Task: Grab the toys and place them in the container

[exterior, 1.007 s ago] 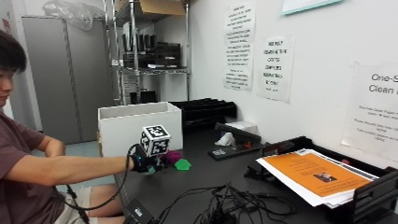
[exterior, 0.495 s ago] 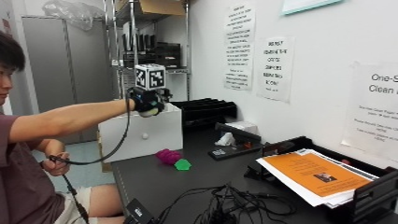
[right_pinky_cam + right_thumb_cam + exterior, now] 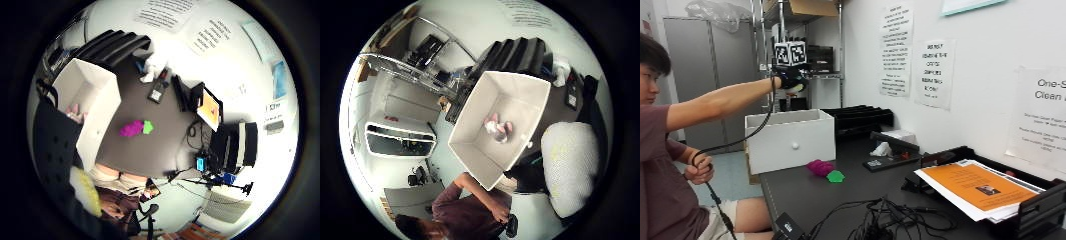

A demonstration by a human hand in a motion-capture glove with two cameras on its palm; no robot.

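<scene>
While the right hand (image 3: 792, 80) hangs high above the white container (image 3: 790, 140) | grip state: cannot tell | risk: magenta toy (image 3: 820, 167) and green toy (image 3: 836, 176) touch, so grabbing one may knock the other along the counter (image 3: 859, 195).

We are seeing a white open-topped box (image 3: 790, 140), a magenta knobbly toy (image 3: 818, 167) showing at nine o'clock of a green faceted toy (image 3: 835, 176), and a pink-and-white toy (image 3: 497, 129) lying inside the box.
</scene>
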